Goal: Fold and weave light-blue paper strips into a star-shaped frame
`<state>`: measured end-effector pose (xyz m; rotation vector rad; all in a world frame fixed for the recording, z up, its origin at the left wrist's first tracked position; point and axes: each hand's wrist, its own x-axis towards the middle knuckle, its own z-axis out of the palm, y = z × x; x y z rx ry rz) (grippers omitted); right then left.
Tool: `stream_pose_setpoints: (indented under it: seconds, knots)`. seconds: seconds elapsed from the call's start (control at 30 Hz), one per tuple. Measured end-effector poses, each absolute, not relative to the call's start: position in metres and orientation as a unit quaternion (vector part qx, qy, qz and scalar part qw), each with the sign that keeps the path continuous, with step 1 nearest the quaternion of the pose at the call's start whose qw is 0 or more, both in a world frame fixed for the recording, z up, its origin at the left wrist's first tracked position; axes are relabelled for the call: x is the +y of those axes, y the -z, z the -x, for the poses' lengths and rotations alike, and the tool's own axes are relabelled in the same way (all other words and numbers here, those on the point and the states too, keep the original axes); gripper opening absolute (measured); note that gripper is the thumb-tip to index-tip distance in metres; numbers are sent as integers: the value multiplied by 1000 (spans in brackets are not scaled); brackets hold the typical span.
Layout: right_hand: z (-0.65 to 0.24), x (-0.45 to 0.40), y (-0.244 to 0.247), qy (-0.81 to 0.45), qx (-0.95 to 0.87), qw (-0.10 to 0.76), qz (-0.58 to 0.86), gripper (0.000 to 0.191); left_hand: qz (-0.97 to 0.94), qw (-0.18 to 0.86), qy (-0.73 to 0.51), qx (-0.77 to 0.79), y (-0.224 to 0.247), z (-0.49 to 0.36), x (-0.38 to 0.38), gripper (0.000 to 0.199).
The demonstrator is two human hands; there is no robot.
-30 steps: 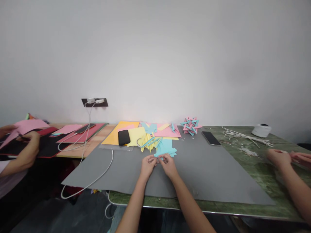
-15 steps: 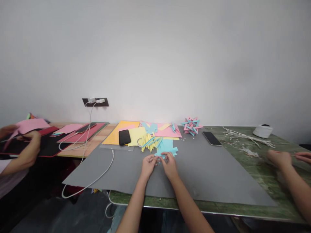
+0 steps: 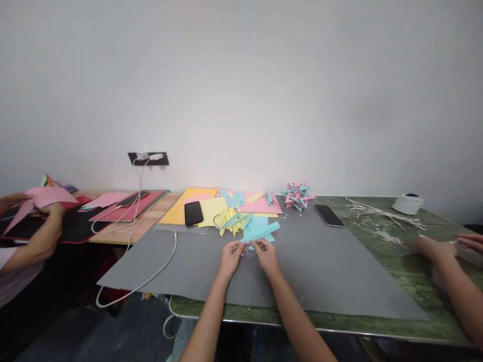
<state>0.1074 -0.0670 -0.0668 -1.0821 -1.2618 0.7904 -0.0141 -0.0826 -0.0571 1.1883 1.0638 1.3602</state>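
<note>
Between my two hands, over the grey mat [image 3: 313,271], is a light-blue paper strip [image 3: 266,231], its free end slanting up to the right. My left hand [image 3: 231,255] pinches its near left end, and the fingertips of my right hand [image 3: 264,254] close on it just beside. My fingers partly hide the folded end. Just beyond lies a light-blue paper sheet [image 3: 256,221], with a heap of folded yellow paper strips [image 3: 231,221] to its left. A pink and blue folded-paper star ball [image 3: 298,195] sits farther back on the right.
A black phone [image 3: 193,213] rests on yellow paper [image 3: 212,210]; another phone [image 3: 329,215] lies to the right. A white cable [image 3: 158,271] loops over the mat's left edge. Co-workers' hands work on pink paper [image 3: 51,195] at left and near white cords [image 3: 385,211] at right.
The light-blue strip has tilted, its free end rising to the right. My hands stay almost in place. The co-worker's pink paper at left has shifted.
</note>
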Motion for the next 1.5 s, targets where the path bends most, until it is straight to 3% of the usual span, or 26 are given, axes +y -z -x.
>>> stream_pose_setpoints:
  seconds: [0.47,1.03,1.27,1.5]
  knots:
    - [-104,-70,65,-368,-559,592,448,27,-539,468,-543,442,57,14,-82,25]
    - [-110,-70,64,-337,-517,631,470,32,-498,489,-550,459,52,14,-84,41]
    - [-110,-72,60,-344,-522,629,463,33,-499,487,-559,448,52,13,-85,28]
    - [-108,-76,56,-366,-581,571,449,27,-505,483,-565,438,50,14,-87,25]
